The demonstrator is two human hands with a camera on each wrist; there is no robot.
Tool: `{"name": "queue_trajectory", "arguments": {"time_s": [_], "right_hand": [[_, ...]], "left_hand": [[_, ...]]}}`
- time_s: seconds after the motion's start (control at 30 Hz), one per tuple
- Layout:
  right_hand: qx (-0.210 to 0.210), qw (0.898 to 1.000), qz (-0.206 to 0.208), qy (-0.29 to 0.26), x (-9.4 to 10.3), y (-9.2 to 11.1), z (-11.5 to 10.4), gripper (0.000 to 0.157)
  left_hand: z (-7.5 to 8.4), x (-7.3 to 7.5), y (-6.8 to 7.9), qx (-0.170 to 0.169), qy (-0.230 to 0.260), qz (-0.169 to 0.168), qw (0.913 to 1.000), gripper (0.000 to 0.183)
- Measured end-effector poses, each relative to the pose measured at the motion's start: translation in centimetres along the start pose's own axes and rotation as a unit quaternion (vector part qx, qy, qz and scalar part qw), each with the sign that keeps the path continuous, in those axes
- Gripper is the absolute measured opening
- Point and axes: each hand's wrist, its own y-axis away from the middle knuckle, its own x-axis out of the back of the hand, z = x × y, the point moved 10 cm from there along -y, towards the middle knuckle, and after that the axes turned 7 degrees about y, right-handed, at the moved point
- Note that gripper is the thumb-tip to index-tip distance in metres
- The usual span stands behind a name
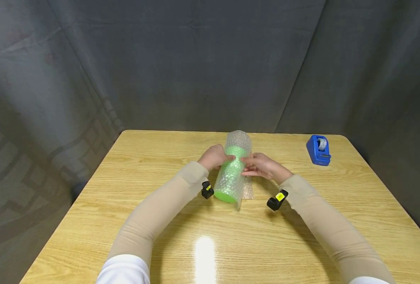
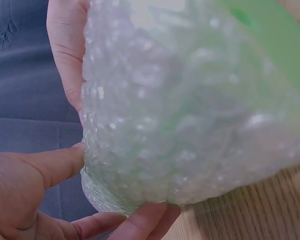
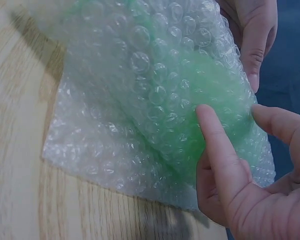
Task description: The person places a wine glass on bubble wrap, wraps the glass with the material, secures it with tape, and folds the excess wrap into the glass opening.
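Observation:
A green cylinder (image 1: 225, 196) lies in a loose roll of clear bubble wrap (image 1: 239, 138), pointing away from me on the table. Its green near end shows, while the far end is covered by wrap. On the left side my left hand (image 1: 215, 156) holds the roll, thumb on top and fingers curled low around it; in the left wrist view these fingers (image 2: 145, 220) reach under the wrap. From the right, my right hand (image 1: 263, 165) holds the roll between its thumb and index finger (image 3: 215, 135). Both thumbs nearly meet on top.
A flap of bubble wrap (image 1: 247, 188) lies flat on the table, right of the roll. At the back right stands a blue tape dispenser (image 1: 318, 150) with a roll of tape. The wooden table (image 1: 124, 173) ends at a dark grey curtain (image 1: 195, 71).

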Motion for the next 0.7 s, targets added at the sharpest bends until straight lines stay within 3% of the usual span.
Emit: {"name": "queue_trajectory", "arguments": {"time_s": [0.13, 0.37, 0.7], "right_hand": [[0.001, 1.000, 0.002, 0.001, 0.1, 0.0, -0.1, 0.017], [0.003, 1.000, 0.001, 0.006, 0.1, -0.1, 0.0, 0.017], [0.001, 1.000, -0.002, 0.001, 0.0, 0.0, 0.2, 0.016]], "left_hand": [[-0.1, 0.0, 0.2, -0.003, 0.027, -0.010, 0.9996, 0.043], [-1.2, -0.3, 0.3, 0.010, 0.141, -0.048, 0.9888, 0.059], [-1.8, -0.7, 0.1, 0.030, 0.142, -0.073, 0.9867, 0.057]]}}
